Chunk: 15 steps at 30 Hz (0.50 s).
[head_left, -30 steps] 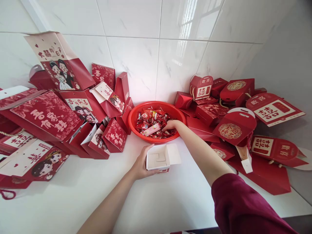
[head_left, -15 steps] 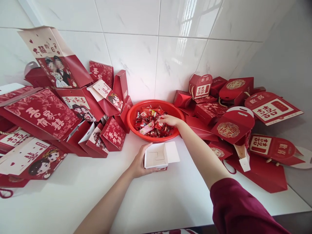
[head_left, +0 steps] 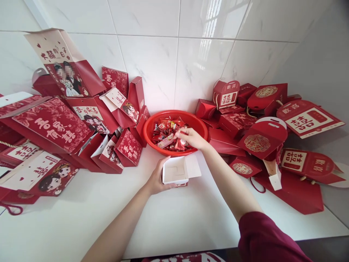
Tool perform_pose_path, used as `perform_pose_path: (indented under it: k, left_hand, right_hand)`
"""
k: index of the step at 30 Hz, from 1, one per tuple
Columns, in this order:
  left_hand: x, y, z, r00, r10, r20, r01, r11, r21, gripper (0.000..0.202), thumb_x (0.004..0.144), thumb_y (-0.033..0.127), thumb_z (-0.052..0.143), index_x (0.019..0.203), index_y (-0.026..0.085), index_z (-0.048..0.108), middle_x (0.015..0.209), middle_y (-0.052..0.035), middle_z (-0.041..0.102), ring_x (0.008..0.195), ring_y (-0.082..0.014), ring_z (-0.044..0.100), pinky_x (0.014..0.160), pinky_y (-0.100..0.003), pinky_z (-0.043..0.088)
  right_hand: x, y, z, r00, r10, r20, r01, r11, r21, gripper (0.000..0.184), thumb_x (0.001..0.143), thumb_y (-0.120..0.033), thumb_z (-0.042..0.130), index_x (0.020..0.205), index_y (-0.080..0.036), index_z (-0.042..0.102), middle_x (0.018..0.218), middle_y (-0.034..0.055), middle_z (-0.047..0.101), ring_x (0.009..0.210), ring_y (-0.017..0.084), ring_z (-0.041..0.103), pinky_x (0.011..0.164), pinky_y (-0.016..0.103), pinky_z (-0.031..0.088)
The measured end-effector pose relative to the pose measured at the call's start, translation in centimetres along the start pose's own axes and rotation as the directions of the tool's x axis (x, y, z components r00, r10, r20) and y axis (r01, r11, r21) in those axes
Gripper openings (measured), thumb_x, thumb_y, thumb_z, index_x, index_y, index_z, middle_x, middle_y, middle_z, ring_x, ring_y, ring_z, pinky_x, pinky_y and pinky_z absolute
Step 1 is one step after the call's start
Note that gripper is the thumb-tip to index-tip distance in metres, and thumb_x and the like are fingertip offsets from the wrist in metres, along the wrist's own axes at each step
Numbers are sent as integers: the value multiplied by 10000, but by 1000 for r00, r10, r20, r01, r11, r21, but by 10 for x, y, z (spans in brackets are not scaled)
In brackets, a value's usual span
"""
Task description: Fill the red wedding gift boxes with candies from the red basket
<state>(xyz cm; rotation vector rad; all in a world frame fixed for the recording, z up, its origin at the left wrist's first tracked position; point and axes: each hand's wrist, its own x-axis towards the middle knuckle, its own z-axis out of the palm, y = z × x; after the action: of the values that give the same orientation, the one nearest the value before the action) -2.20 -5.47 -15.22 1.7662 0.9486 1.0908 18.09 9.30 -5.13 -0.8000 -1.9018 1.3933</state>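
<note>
Glossy tiled wall (head_left: pixel 152 54), white tabletop (head_left: pixel 185 225)

Tabletop (head_left: pixel 177 218) betw. forearms (head_left: pixel 120 222) open, passable. L flank obstructed by piled red bxs (head_left: pixel 51 125); R flank ditto, red cartons (head_left: pixel 264 142). Basket (head_left: pixel 147 133) approach from front partly blocked: white box (head_left: pixel 175 170) before it, R hand (head_left: pixel 193 138) above.

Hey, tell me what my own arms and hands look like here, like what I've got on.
Your right arm has a plain maroon sleeve ending near the elbow. No sleeve shows on your left arm. Your left hand and right hand wear no gloves.
</note>
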Motion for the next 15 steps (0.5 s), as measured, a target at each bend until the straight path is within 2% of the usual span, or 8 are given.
perform_pose_path:
  k: [2,4,6,9,12,15]
  left_hand:
    - [1,-1,1,1000,-8,-8,8,1000,1,1016,658,455,816,1485,298,246,1444,-135,420,1348,-381,403,1080,-632,353]
    - [1,-1,2,1000,-3,-18,3,1000,2,1031,644,455,827,1483,284,252,1461,-138,395,1350,-379,399,1087,-620,352]
    - [1,-2,2,1000,4,-22,-4,1000,-5,1031,641,441,834,1480,291,254,1474,-134,374,1356,-366,394,1097,-610,346]
    - [0,-2,2,1000,-9,-25,8,1000,-17,1031,646,444,831,1484,304,249,1492,-132,348,1362,-360,386,1097,-621,340]
    - [-2,0,2,999,-21,-26,21,1000,-7,1060,642,458,832,1499,294,232,1498,-143,338,1376,-371,360,1096,-633,331]
    - [-2,2,2,1000,-19,-20,18,1000,-9,1057,650,433,833,1503,297,225,1495,-138,344,1376,-366,361,1106,-623,324]
  right_hand:
    - [-18,-5,13,995,-37,94,32,998,59,455,886,-581,551,975,-157,690,800,45,711,747,168,658,722,283,527]
    - [-31,-4,22,989,-95,110,81,989,127,427,913,-558,530,980,-163,678,892,67,722,861,185,673,833,324,523]
    - [-38,1,26,990,-137,27,131,979,156,389,909,-541,551,919,-167,658,906,69,718,883,185,672,878,345,514]
    - [-42,9,25,985,-144,-90,155,980,122,380,908,-552,546,884,-182,631,861,54,709,835,177,671,864,351,522]
    - [-43,12,25,985,-137,-106,144,987,65,386,930,-553,501,913,-186,621,879,57,708,849,175,671,883,353,517]
    - [-36,15,22,991,-89,-100,86,996,-34,374,970,-517,429,1008,-188,602,1031,78,707,952,175,667,900,336,514]
